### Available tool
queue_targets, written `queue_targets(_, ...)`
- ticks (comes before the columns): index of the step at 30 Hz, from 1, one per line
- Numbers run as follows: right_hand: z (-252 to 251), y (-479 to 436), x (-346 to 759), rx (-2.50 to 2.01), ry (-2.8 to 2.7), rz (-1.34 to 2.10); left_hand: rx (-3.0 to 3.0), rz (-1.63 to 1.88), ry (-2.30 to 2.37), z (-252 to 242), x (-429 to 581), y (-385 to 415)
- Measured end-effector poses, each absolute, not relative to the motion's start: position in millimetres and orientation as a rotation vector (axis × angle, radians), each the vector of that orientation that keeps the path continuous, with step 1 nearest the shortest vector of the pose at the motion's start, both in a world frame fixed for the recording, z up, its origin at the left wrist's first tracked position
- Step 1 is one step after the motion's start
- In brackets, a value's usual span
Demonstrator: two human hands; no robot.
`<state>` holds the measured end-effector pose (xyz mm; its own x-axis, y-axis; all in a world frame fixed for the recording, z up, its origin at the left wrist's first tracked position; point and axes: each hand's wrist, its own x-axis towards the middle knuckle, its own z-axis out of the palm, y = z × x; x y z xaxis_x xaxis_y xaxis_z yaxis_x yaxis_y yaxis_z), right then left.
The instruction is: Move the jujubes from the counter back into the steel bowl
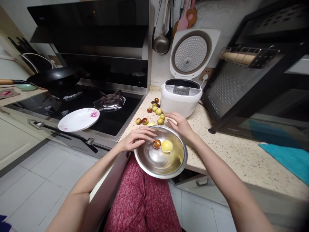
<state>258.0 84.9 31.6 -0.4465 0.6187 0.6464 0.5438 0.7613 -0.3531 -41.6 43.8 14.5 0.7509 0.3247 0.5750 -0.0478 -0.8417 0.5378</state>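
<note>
A shiny steel bowl (pixel 154 161) sits at the counter's front edge, overhanging it. Inside lie a reddish-brown jujube (pixel 156 143) and a larger yellow fruit (pixel 167 146). My left hand (pixel 136 137) rests on the bowl's left rim, fingers reaching over it toward the red jujube. My right hand (pixel 180 124) hovers over the bowl's far rim, fingers spread, next to several loose green and red jujubes (pixel 154 116) scattered on the counter. Neither hand visibly holds a fruit.
A white rice cooker (pixel 181 96) with its lid up stands behind the fruit. To the left are a gas stove (pixel 109 101), a black wok (pixel 54 77) and a white flowered plate (pixel 78 119). A black dish rack (pixel 241 80) and blue cloth (pixel 287 158) occupy the right.
</note>
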Motion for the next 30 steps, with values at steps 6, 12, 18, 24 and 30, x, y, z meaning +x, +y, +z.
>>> queue_targets(6, 16, 99, 253, -0.858, -2.355, 0.017, 2.427, 0.911, 0.221, 12, -43, 45)
queue_targets(12, 0, 115, 249, -0.962, -2.521, -0.030, 2.418, 0.906, 0.224, 12, -43, 45)
queue_targets(18, 4, 112, 248, -0.947, -2.494, -0.016, 2.425, 0.888, 0.221, 12, -44, 46)
queue_targets(24, 10, 101, 244, -0.922, -2.485, 0.066, 2.428, 0.890, 0.221, 13, -43, 46)
queue_targets(30, 29, 90, 249, -0.949, -2.404, 0.093, 2.432, 0.887, 0.226, 13, -43, 46)
